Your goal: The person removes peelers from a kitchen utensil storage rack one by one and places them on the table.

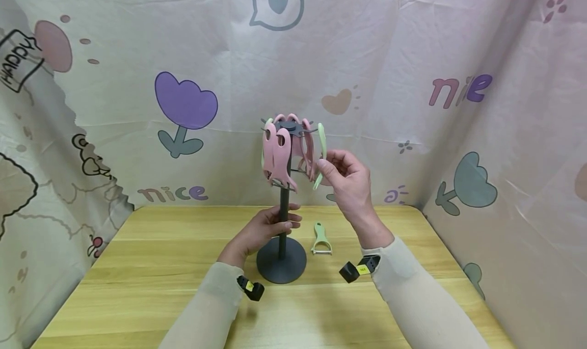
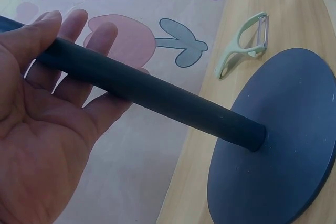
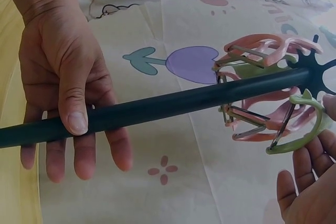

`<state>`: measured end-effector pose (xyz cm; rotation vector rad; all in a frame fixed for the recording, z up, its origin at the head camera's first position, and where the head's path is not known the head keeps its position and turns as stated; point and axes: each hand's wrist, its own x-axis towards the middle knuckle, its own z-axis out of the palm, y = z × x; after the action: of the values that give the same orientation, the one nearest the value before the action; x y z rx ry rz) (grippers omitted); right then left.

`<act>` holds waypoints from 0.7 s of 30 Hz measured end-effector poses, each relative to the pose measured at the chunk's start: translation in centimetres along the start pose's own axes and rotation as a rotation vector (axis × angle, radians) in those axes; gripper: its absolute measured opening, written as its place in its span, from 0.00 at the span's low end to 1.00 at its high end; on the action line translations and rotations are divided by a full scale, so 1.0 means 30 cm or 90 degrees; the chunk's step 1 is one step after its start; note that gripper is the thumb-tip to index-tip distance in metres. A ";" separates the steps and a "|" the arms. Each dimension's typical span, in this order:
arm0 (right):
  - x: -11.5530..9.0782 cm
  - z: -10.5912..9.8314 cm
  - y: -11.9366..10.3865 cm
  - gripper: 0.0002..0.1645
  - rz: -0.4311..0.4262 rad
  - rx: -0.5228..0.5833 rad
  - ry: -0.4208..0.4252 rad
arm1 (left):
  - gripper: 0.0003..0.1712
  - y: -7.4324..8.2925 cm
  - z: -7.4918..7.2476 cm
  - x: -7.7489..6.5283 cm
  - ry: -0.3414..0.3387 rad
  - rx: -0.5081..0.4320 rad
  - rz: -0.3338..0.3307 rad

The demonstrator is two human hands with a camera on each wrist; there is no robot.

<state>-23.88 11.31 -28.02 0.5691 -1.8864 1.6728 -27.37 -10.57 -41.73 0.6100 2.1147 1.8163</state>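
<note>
A dark rotating-style rack [image 1: 282, 206] with a round base stands upright on the table, with several pink peelers [image 1: 276, 153] hanging from its top hooks. My left hand [image 1: 263, 229] holds the pole, thumb on one side and fingers loosely behind it; the left wrist view shows the pole [image 2: 157, 95] across the palm. With thumb and fingers, my right hand [image 1: 350, 178] pinches a green peeler [image 1: 322, 145] by its blade end, handle up. The handle's top is at a right-side hook; whether it hangs there I cannot tell. In the right wrist view, this peeler's blade [image 3: 281, 124] shows.
Another green peeler [image 1: 321, 239] lies on the wooden table [image 1: 151, 267], right of the rack's base [image 1: 282, 267]. Part of a further green peeler [image 3: 252, 70] shows among the pink ones. A printed curtain [image 1: 275, 69] hangs behind and at both sides.
</note>
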 end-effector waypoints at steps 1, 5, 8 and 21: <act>-0.001 -0.001 0.002 0.14 0.000 0.000 0.000 | 0.25 0.000 0.000 -0.001 0.000 -0.001 -0.002; -0.004 -0.003 0.008 0.14 -0.003 0.000 0.003 | 0.24 -0.001 0.000 0.000 0.002 0.001 -0.002; -0.006 -0.004 0.012 0.13 -0.004 0.007 0.006 | 0.25 -0.001 0.000 0.001 0.002 0.002 0.000; -0.022 -0.025 0.031 0.13 -0.005 0.008 0.004 | 0.25 0.001 -0.002 0.005 -0.002 0.006 0.003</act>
<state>-23.88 12.16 -29.08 0.5742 -1.8685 1.6804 -27.52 -10.54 -41.68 0.6209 2.1235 1.8079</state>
